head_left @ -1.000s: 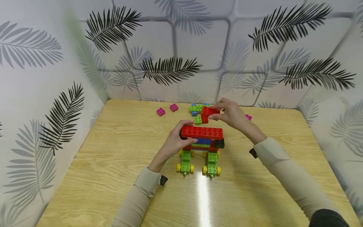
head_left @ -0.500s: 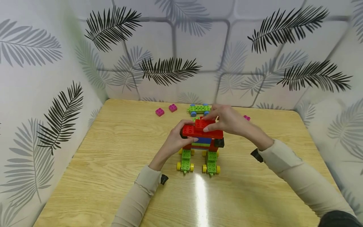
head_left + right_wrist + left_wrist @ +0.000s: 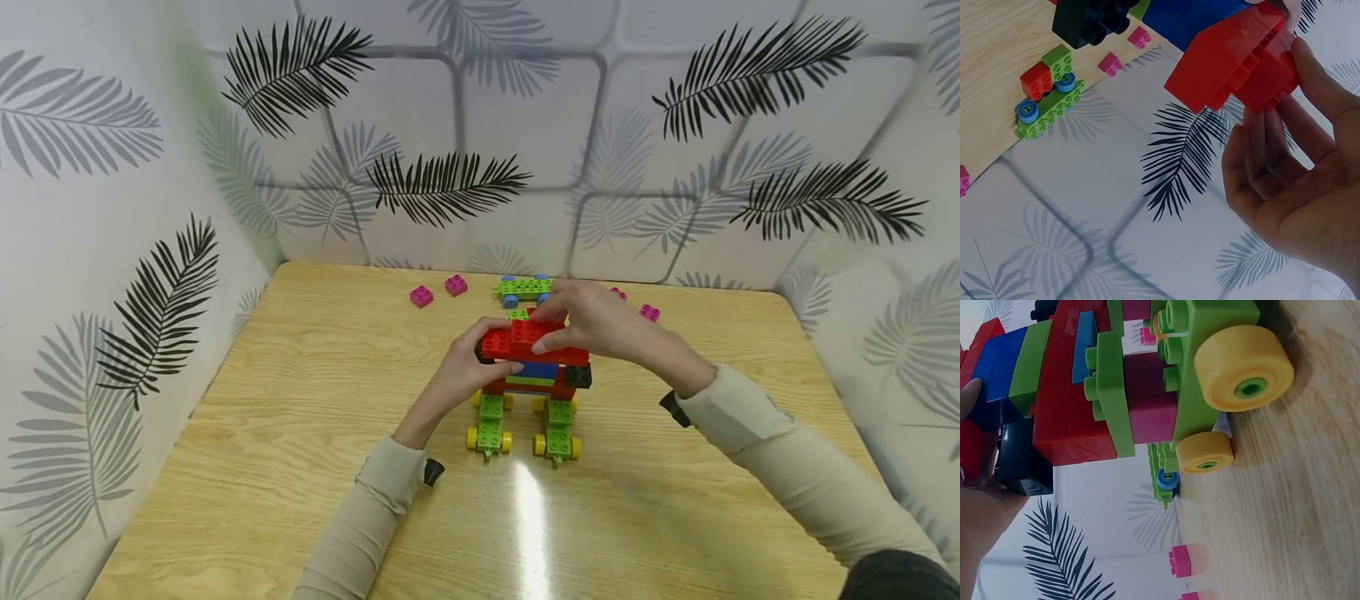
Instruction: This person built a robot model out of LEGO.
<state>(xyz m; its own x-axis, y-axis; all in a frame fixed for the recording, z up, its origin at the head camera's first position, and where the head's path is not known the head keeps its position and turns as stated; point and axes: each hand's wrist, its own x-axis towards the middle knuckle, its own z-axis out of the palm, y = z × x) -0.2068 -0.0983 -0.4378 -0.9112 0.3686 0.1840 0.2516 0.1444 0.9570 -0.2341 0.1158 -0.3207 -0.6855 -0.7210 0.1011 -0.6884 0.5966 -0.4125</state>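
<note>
A toy brick vehicle stands on two green wheeled bases (image 3: 491, 417) with yellow wheels. Above them are red, green and blue bricks (image 3: 536, 369), a black brick (image 3: 579, 377) at the right end, and a row of red bricks on top. My left hand (image 3: 463, 375) grips the upper left end, thumb in front; its fingers behind are hidden in the head view. My right hand (image 3: 600, 321) pinches a red brick (image 3: 522, 333), which sits at the middle of the top row. In the right wrist view the red brick (image 3: 1269, 78) lies against the row's studs.
Pink bricks (image 3: 422, 296) lie at the back left, and more pink bricks (image 3: 649, 312) at the back right. A green base (image 3: 517, 288) with blue wheels stands behind the vehicle, a small green brick (image 3: 518, 315) nearer it. The patterned wall borders the table's far edge.
My right hand has brought the red brick forward from behind the vehicle and down onto its top row, then shifted slightly left. My left hand has kept its grip in place.
</note>
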